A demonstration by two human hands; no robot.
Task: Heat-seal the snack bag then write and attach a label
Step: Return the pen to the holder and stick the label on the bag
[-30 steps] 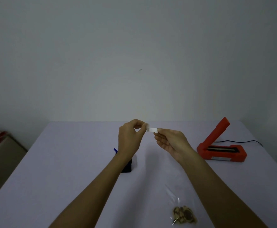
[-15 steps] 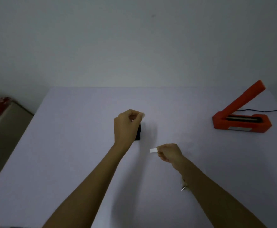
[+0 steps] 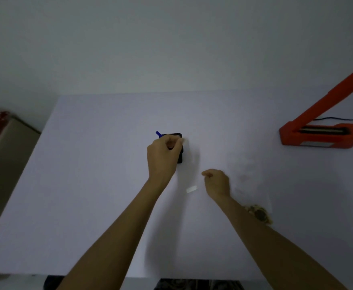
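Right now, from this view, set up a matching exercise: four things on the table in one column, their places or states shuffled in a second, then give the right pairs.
Things
1. heat sealer
2. white label
3. snack bag
4. black pen holder

Places or states
A. partly hidden behind the left hand, a blue pen sticking out
B. lying flat on the table just left of the right hand
C. far right, its orange arm raised
D. by the right forearm, brown snacks inside

Pairs: 1-C, 2-B, 3-D, 4-A
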